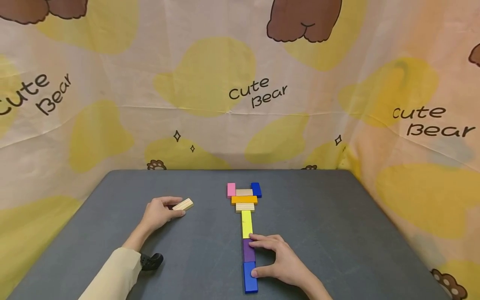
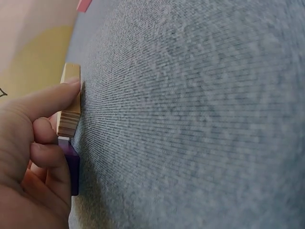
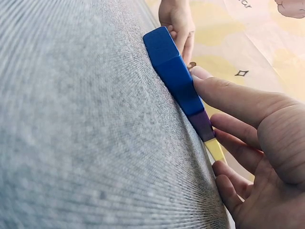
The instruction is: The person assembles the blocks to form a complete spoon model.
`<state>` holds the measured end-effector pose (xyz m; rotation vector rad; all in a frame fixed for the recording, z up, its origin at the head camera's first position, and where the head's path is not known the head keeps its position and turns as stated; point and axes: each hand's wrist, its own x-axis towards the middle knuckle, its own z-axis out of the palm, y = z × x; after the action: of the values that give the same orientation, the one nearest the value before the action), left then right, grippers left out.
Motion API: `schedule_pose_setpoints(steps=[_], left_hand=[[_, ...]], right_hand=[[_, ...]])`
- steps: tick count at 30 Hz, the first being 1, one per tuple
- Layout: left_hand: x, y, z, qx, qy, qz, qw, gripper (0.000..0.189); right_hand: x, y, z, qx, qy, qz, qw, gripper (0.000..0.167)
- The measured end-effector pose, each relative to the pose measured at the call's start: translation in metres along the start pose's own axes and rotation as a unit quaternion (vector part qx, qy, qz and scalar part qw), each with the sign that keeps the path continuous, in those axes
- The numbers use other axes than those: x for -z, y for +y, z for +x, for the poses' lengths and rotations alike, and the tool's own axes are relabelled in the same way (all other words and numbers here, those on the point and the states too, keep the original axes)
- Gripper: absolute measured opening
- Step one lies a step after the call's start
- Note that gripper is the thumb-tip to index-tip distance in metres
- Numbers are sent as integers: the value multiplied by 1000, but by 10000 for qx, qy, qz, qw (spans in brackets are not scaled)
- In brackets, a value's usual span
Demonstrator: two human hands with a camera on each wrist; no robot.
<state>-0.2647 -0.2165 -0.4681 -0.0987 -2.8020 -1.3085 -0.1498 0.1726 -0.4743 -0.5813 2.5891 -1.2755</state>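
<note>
My left hand (image 1: pixel 159 214) pinches a plain wooden block (image 1: pixel 183 204) between thumb and fingers, left of the row. In the left wrist view, a purple block (image 2: pixel 73 169) shows by its curled fingers; I cannot tell whether they hold it. My right hand (image 1: pixel 286 260) lies along the right side of a line of blocks, thumb against a blue block (image 1: pixel 250 283), fingertips where a purple block (image 1: pixel 248 251) meets a yellow block (image 1: pixel 246 223). Beyond stand a plain block (image 1: pixel 245 207), an orange block (image 1: pixel 244 200) and another plain block (image 1: pixel 244 192) between pink (image 1: pixel 231 190) and dark blue (image 1: pixel 256 190) blocks.
The blocks lie on a dark grey tabletop (image 1: pixel 337 225) whose far edge meets a patterned cloth backdrop (image 1: pixel 210 141). The cloth also hangs along the left and right sides. A black band (image 1: pixel 151 261) is on the left wrist.
</note>
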Motion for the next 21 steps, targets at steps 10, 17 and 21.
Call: schedule_pose_setpoints(steps=[10,17,21], left_hand=[[2,0,-1,-100,-261,10,9996,50],[2,-5,0,44,-303,-291,9991,50],[2,-6,1,101,-249,-351,9990,48]], right_hand=[[0,-2,-1,-151,-45,-20,9999,63],[1,-2,0,-137,-75,8,9999,62],[0,0,-1,-92,-25,-11,10000,62]])
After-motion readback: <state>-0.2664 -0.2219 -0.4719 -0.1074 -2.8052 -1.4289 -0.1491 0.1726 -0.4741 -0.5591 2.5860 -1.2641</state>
